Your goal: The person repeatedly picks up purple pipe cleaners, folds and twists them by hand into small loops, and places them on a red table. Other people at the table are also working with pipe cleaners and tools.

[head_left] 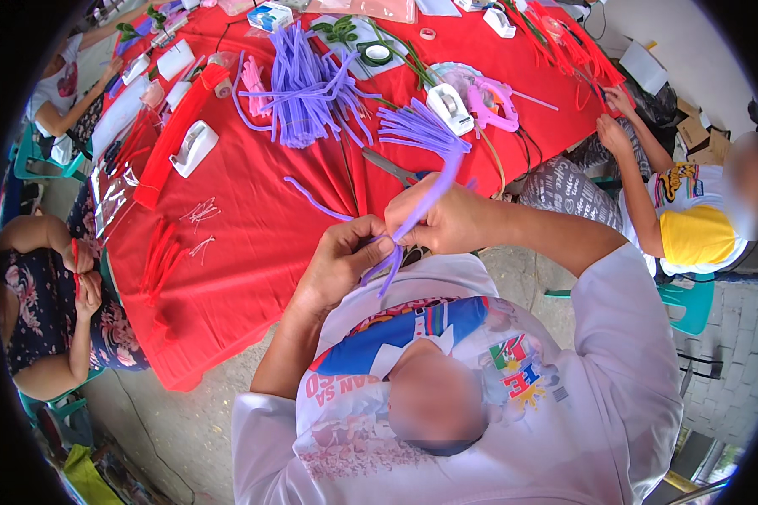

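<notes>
Both my hands are closed in a pinch on purple pipe cleaners [432, 195], held just off the near edge of the red table. My left hand [333, 263] grips them with thumb and fingertips; short ends hang below its thumb. Against it, my right hand [440, 217] pinches the same strands, one long stem rising past its knuckles. Another purple stem [316, 199] sticks out to the upper left. Beyond my right hand lie scissors [389, 167], partly hidden, and a fanned bunch of purple pipe cleaners [419, 126]. Exactly how the held strands cross is hidden by my fingers.
A large purple pipe cleaner pile [299, 105], white tape dispensers [195, 148] and a pink glue gun [492, 104] cover the red tablecloth [253, 244]. Red stems [164, 261] lie at left. Co-workers sit left and right, their hands [615, 126] holding stems.
</notes>
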Motion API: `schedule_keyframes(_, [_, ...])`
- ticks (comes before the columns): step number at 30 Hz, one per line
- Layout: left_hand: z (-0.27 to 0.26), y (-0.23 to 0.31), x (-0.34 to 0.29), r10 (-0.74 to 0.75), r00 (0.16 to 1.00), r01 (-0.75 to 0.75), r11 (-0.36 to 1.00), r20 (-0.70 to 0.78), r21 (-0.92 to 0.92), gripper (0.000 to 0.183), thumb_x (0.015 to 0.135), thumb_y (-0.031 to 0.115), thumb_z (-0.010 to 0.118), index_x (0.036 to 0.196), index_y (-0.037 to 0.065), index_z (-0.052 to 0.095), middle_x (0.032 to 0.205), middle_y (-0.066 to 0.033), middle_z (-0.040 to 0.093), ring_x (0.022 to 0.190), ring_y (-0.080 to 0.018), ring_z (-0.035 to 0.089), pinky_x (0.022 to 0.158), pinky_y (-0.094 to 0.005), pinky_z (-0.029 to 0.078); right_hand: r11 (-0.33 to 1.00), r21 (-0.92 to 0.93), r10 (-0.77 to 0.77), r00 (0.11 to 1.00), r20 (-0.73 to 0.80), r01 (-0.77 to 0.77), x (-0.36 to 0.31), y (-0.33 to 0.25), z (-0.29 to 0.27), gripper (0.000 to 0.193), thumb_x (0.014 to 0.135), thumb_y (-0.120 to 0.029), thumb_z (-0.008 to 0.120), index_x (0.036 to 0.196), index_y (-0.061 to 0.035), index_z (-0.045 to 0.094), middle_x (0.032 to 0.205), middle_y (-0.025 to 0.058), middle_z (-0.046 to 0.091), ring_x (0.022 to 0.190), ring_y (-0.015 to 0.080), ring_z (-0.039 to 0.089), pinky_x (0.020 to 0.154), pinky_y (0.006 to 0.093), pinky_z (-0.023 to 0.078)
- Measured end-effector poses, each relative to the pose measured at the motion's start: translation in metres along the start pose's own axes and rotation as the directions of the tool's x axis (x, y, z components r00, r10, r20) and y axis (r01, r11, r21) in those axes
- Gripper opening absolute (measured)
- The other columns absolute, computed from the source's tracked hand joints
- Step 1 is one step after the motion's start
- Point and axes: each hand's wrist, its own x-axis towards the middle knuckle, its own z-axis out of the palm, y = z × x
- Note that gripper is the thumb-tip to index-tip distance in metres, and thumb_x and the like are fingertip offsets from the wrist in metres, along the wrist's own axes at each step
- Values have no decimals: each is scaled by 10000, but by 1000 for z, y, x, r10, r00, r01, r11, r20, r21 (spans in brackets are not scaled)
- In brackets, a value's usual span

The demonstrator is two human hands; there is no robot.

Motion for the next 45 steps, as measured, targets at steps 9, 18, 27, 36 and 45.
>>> schedule_keyframes(9, [-3,-9,6,-96,995,93,975,-1,-204,113,876,136,618,895,26,604,771,36,554,693,-39,466,621,-197,377,737,-454,-489,859,152,501,4,17,-6,104,743,-139,643,793,-82,571,753,56,564,710,246,589,585,376,484])
schedule_keyframes(18, [2,-24,33,194,852,-292,947,-486,-134,77,895,107,603,933,40,616,829,36,595,747,-25,503,687,-180,400,992,-21,80,743,-665,-126,2,27,22,86,767,-10,672,841,-19,629,733,33,607,674,127,576,605,270,470])
schedule_keyframes(27, [5,-30,46,201,793,-361,916,-574,-177,116,905,143,590,947,38,616,830,1,619,705,-51,534,632,-196,414,853,505,411,764,-497,-131,11,50,43,48,812,-19,647,823,17,618,679,25,604,587,64,544,532,218,445])
schedule_keyframes(36, [8,-31,47,286,756,-432,894,-589,-121,125,914,155,576,944,40,614,821,-2,616,688,-56,531,607,-206,410,829,528,452,778,-437,-185,16,47,42,116,832,-89,658,800,16,619,651,18,595,574,58,534,503,218,422])
schedule_keyframes(45, [4,-18,33,215,830,-244,970,-515,13,183,892,176,616,947,7,660,772,19,611,679,-37,496,622,-194,389,934,341,290,789,-542,-109,14,60,34,120,747,-58,713,737,17,620,653,42,613,587,92,539,550,257,441])
